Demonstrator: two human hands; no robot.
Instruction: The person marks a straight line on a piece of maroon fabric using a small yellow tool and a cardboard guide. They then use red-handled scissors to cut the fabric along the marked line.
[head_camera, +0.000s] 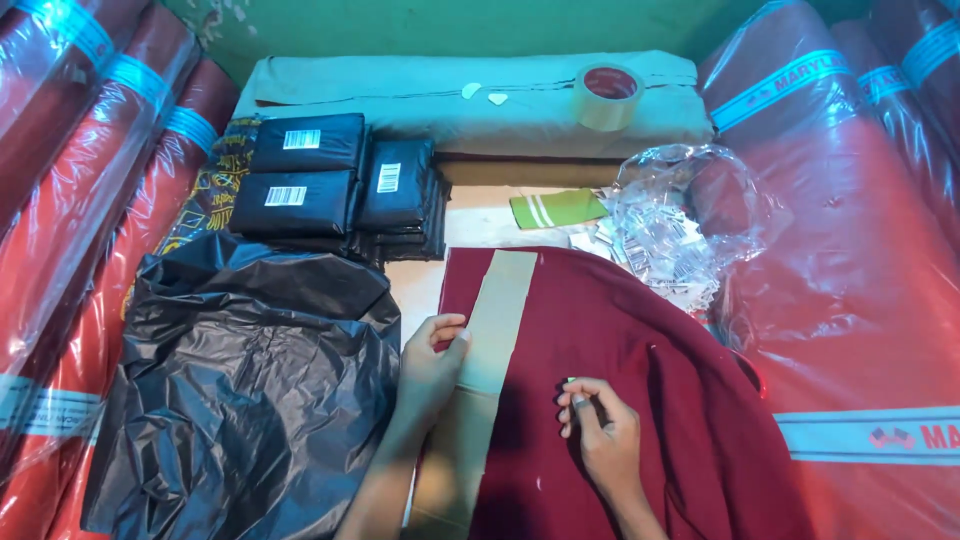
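Note:
A maroon cloth (620, 330) lies spread in front of me, with a long beige cardboard strip (497, 315) lying on its left part. My left hand (430, 365) rests at the cloth's left edge, thumb touching the strip's side. My right hand (598, 425) lies on the cloth to the right of the strip, fingers curled, with a ring on one finger. Neither hand lifts anything.
A crumpled black plastic bag (240, 390) lies at the left. Black packets with white labels (310, 180) are stacked behind. Farther back a tape roll (607, 95) sits on folded grey-green fabric (450, 100). A clear bag of small tags (670, 225), a green piece (555, 208), and plastic-wrapped red fabric rolls (860, 250) are around.

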